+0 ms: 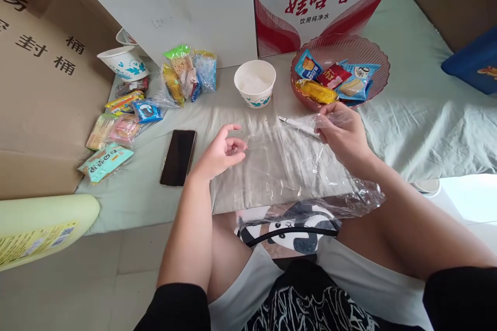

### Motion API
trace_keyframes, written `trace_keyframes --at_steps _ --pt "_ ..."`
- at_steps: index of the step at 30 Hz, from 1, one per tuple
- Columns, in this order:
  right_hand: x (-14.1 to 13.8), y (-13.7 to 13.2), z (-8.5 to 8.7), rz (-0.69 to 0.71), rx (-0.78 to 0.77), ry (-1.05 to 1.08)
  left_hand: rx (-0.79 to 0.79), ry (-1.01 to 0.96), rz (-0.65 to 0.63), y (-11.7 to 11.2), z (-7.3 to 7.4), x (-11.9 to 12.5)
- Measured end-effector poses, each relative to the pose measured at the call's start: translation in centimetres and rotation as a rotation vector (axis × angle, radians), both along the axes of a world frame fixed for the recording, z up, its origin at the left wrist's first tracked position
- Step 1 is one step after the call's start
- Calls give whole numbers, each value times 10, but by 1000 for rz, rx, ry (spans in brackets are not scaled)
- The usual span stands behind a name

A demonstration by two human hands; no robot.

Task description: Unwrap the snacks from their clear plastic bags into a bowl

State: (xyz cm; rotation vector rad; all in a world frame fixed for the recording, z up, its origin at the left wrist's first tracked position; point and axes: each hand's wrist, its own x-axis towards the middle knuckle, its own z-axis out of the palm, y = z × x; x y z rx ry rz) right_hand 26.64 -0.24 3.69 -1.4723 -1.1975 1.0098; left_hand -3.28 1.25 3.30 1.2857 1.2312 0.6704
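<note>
From my station I have the bare left hand [221, 155] raised in a loose C, thumb and fingertips apart and the gap turned inward, its forearm [188, 238] rising steeply out of a loose black fabric sleeve [176, 307]. My bare right hand [345, 132] reaches farther forward, knuckles up, fingers curled in against the thumb in a pinch, while its forearm [411, 212] slants in from the lower right, out of the matching black sleeve [462, 295].
</note>
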Motion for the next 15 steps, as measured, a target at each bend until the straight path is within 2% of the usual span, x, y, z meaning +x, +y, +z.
trace_keyframes --at_steps 2,4,7,9,10,12,15 --pt "5 2 -3 7 0 -21 15 56 88 2 -3 2" --pt "10 4 -8 45 32 -15 65 29 215 7 -7 3" --pt "14 4 -14 147 56 61 178 -124 434 14 -9 0" --pt "14 2 -15 219 13 63 235 -266 527 16 -8 -3" --pt "13 1 -14 233 -3 50 246 -334 535 16 -6 -5" --pt "11 0 -11 209 11 41 190 -404 458 14 -4 -7" --pt "9 -1 -6 133 89 136 6 -289 269 11 -4 -8"
